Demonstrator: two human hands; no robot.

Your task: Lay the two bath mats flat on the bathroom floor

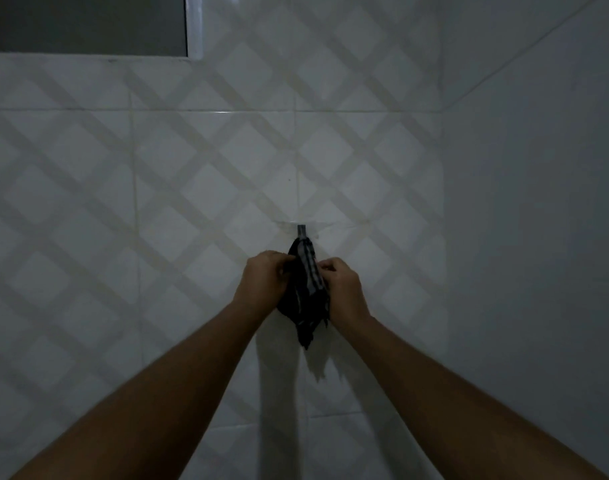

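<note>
A small dark cloth [306, 299] with a light checked stripe hangs from a metal wall hook [302, 231] on the tiled wall. My left hand [263, 278] grips the cloth's left edge, fingers curled on the fabric. My right hand [343, 289] grips its right edge at about the same height. The cloth's ragged lower tip dangles below both hands. No bath mat and no floor are in view.
The white tiled wall [157, 202] with a diagonal beige lattice fills the view. A plain side wall [538, 237] meets it in a corner at the right. A dark window [85, 24] with a white frame sits at the top left. The light is dim.
</note>
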